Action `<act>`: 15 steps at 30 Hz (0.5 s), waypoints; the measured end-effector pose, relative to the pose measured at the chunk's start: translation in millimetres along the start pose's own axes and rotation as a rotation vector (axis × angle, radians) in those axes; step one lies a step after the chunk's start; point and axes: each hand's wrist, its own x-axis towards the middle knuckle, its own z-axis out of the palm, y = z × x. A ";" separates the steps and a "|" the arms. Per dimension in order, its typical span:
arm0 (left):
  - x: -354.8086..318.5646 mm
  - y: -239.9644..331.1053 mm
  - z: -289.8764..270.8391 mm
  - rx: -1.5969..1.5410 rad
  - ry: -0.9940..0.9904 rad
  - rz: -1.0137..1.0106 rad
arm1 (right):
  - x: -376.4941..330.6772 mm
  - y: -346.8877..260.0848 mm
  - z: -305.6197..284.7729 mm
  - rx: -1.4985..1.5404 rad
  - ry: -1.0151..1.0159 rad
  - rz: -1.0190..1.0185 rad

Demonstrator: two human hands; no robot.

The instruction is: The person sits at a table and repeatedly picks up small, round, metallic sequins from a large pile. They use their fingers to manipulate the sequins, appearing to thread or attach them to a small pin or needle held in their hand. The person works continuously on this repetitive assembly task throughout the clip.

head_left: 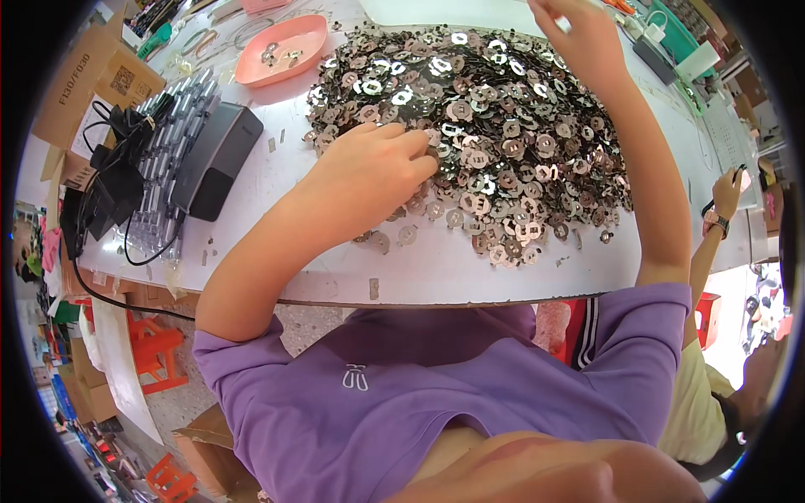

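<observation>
A wide heap of small flat metal pieces [503, 126], rounded with cut-out slots, covers the middle of the white table. My left hand [377, 172] rests at the heap's near left side, its fingers curled down onto the pieces. Its fingertips are hidden, so what they hold cannot be made out. Beyond the heap's far right edge, my right hand [579, 38] is raised with fingers bent together. A small bright spot shows between its fingers, too small to name. At the far left of the heap sits a pink tray [283, 52] with a few metal pieces inside.
On the left stand a dark grey box-shaped device [220, 159], clear-wrapped silver parts [168, 201], black cables [117, 168] and a cardboard box [96, 84]. A white tray [461, 12] lies behind the heap. Another person's hand [726, 197] with a wristwatch is at the right.
</observation>
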 end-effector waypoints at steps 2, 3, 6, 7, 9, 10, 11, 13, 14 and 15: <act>0.8 -2.2 3.0 0.007 0.010 0.009 | -25.0 -20.7 -9.2 0.183 -0.048 0.030; 0.5 -3.3 3.0 0.023 0.007 0.013 | -37.4 -38.7 -15.2 0.313 -0.070 0.032; 1.5 -2.2 3.4 0.032 0.025 0.015 | -70.6 -66.9 -29.8 0.296 -0.089 -0.257; 1.9 -1.6 3.5 0.031 0.035 0.012 | -77.9 -74.0 -34.1 0.320 -0.110 -0.303; 2.4 -2.2 1.7 0.033 0.054 0.013 | -84.5 -81.8 -35.1 0.370 -0.100 -0.362; 3.3 -1.8 1.3 0.034 0.063 0.014 | -83.9 -84.1 -33.7 0.395 -0.073 -0.384; 5.0 -1.5 -0.7 0.040 0.099 -0.001 | -81.6 -84.6 -33.1 0.418 -0.041 -0.415; 6.8 0.3 -4.6 0.053 0.173 -0.031 | -81.1 -85.1 -35.0 0.412 -0.012 -0.426; 7.4 1.5 -5.0 0.069 0.174 -0.048 | -81.0 -84.9 -35.5 0.411 -0.003 -0.440; 8.1 2.6 -5.3 0.085 0.175 -0.065 | -81.7 -85.0 -35.5 0.401 -0.008 -0.449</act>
